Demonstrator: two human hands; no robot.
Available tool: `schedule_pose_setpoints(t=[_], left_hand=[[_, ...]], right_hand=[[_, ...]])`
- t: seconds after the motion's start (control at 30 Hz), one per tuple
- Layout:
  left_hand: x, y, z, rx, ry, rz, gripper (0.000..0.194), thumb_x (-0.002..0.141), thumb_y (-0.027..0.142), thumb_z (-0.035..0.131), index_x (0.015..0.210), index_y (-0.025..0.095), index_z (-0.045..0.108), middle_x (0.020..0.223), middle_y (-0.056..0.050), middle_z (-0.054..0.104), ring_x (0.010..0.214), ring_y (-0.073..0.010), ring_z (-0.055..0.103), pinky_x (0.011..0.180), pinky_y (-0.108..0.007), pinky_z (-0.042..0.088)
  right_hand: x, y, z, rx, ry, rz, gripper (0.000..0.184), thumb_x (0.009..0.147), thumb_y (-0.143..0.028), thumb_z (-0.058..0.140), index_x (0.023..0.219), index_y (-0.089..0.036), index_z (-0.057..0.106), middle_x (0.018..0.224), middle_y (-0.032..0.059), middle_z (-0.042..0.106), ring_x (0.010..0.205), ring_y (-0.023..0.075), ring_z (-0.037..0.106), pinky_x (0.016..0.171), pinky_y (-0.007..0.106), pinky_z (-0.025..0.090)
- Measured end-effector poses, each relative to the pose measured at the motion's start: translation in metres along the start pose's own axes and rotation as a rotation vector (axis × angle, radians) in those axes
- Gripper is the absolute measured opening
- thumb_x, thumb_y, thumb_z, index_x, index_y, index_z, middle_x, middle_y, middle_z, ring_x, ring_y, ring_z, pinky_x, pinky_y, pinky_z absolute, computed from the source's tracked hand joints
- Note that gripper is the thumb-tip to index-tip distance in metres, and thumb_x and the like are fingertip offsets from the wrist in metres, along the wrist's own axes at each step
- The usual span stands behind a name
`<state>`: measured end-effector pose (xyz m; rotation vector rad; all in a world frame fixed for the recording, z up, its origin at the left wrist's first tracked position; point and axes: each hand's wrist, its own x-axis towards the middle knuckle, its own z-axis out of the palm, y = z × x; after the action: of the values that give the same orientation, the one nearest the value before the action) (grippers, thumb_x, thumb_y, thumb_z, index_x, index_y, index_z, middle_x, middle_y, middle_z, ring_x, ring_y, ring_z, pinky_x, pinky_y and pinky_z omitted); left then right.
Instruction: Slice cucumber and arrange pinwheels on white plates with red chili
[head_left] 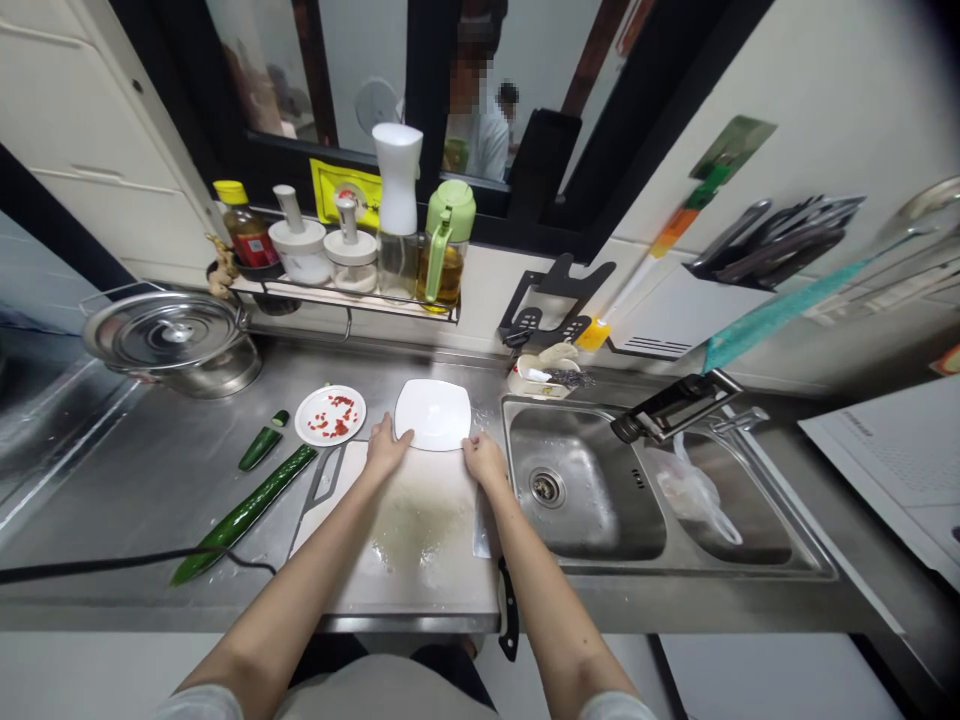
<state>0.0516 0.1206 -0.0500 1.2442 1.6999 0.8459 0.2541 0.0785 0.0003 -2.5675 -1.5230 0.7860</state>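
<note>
A white square plate (433,412) with rounded corners is at the far edge of a pale cutting board (420,560). My left hand (388,447) grips the plate's near left corner, thumb along the rim. At the near right corner, my right hand (484,457) pinches the rim. Wet greenish smears mark the board. A knife (508,612) lies by the board's right side, its blade partly hidden by my right arm. Left of the board are a long cucumber (244,515), cut cucumber pieces (260,448) and a small round plate (301,425) with chopped red bits.
On the right is a double steel sink (592,535) with a faucet and a plastic bag (694,495). A lidded steel pot (217,370) stands at the back left. Bottles and jars fill a wall shelf (352,291). A dark cable (112,566) crosses the cucumber. People show behind the window.
</note>
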Motion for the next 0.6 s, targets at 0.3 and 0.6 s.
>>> schedule_pose_setpoints(t=[0.3, 0.6], left_hand=[[-0.057, -0.049, -0.123, 0.223, 0.212, 0.180, 0.040, 0.082, 0.034, 0.055, 0.120, 0.020, 0.061, 0.101, -0.008, 0.066, 0.083, -0.0190, 0.062, 0.084, -0.032, 0.050], [-0.059, -0.076, -0.200, 0.776, 0.216, 0.102, 0.040, 0.085, 0.034, 0.053, 0.123, 0.023, 0.059, 0.123, -0.013, 0.059, 0.114, -0.0315, 0.054, 0.095, -0.046, 0.043]], right_hand=[[-0.105, 0.096, 0.025, 0.161, 0.073, -0.076, 0.041, 0.088, -0.046, 0.040, 0.108, -0.019, 0.065, 0.081, 0.0073, 0.071, 0.079, 0.0234, 0.067, 0.067, 0.028, 0.045], [-0.139, 0.124, 0.030, -0.014, 0.033, 0.004, 0.033, 0.085, -0.048, 0.045, 0.100, -0.021, 0.058, 0.092, 0.0100, 0.069, 0.088, 0.0264, 0.066, 0.072, 0.032, 0.045]])
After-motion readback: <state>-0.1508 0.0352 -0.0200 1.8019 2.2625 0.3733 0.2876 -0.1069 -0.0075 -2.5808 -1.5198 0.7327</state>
